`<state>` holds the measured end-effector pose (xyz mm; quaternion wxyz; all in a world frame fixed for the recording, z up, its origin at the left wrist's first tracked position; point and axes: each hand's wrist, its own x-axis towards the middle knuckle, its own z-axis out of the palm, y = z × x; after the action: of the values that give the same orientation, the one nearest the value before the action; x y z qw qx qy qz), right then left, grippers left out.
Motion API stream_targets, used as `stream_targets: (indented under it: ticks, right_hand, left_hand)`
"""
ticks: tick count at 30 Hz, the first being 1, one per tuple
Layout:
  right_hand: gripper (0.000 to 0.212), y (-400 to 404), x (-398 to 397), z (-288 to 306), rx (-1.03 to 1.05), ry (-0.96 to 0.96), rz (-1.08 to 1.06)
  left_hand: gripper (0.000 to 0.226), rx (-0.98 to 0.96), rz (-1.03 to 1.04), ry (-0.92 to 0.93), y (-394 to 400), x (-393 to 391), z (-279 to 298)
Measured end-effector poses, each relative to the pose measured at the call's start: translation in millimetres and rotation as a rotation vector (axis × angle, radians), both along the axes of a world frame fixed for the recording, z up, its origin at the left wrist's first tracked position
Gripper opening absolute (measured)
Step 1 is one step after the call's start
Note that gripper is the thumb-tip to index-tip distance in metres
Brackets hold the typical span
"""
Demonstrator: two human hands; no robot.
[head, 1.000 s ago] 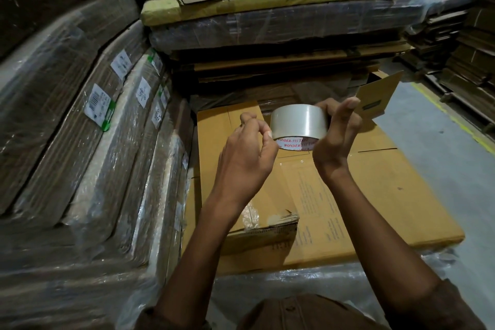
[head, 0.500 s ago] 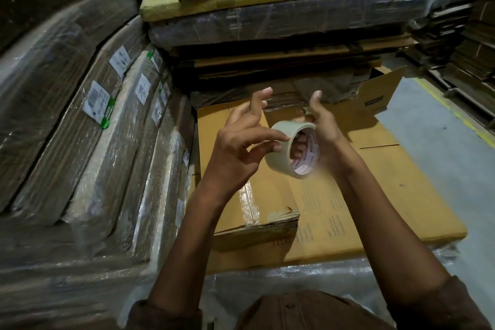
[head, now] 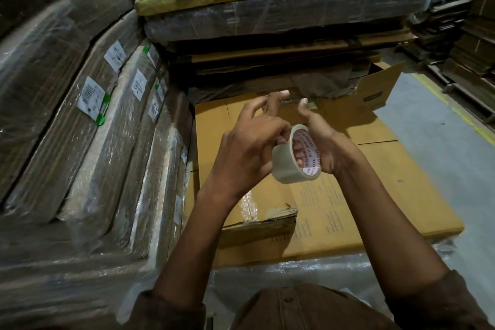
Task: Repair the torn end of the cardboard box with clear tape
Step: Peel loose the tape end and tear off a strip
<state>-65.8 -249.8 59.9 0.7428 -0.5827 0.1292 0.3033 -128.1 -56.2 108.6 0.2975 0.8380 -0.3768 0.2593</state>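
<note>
A flattened tan cardboard box (head: 375, 195) lies in front of me on a plastic-wrapped stack. Its torn end (head: 278, 215) shows at the near left, ragged, with a crumpled strip of clear tape beside it. Above the box I hold a roll of clear tape (head: 288, 166) with a red-printed core. My right hand (head: 324, 139) grips the roll with fingers through its core. My left hand (head: 249, 147) touches the roll's outer face with thumb and fingertips, other fingers spread upward.
Plastic-wrapped bundles of flat cardboard (head: 80, 128) with white labels rise at the left. A taller stack of wrapped cardboard (head: 267, 16) stands behind the box. An open carton flap (head: 377, 88) sticks up at the back right. Grey floor with a yellow line (head: 455, 115) runs along the right.
The roll has come down and tilted from side-on to core facing me. My right hand's fingers have gone into the core, and my left hand has shifted onto the roll's outer face.
</note>
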Motion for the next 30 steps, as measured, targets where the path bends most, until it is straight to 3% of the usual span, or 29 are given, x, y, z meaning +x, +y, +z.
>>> stream_targets:
  ticks: [2,4,7,9,12,15,19,23,30]
  right_hand:
    - [0.115,0.2,0.5,-2.8,0.039,0.003,-0.018]
    - [0.101,4.2,-4.1,1.6,0.095,-0.023,-0.002]
    - [0.075,13.0,-14.5,8.6,0.087,-0.274,0.005]
    - [0.055,20.9,-21.8,19.7,0.000,-0.531,-0.030]
    - [0.057,26.0,-31.6,36.9,-0.181,-0.846,0.112]
    - [0.043,27.5,-34.0,38.3,-0.384,-1.034,0.307]
    - [0.034,35.5,-25.9,26.0,-0.686,-1.269,0.223]
    - [0.044,39.0,-24.1,25.3,-0.779,-1.198,0.167]
    - [0.065,43.1,-27.9,31.5,-0.836,-1.326,0.061]
  left_hand:
    - [0.014,-0.005,0.019,0.005,-4.2,1.6,-6.1]
    - [0.016,-0.050,0.085,0.022,-9.2,2.0,-11.1]
    - [0.035,-0.226,0.270,0.109,-10.7,5.3,-15.9]
    - [0.025,-0.357,0.339,0.168,-6.4,9.8,-16.2]
    - [0.019,-0.484,0.469,0.216,0.7,17.2,-9.9]
    - [0.022,-0.538,0.575,0.257,9.2,23.0,-4.9]
    - [0.017,-0.538,0.683,0.193,13.9,26.5,-7.2]
    - [0.014,-0.556,0.754,0.094,11.0,24.7,-3.9]
    - [0.015,-0.572,0.810,0.043,8.8,26.8,-4.6]
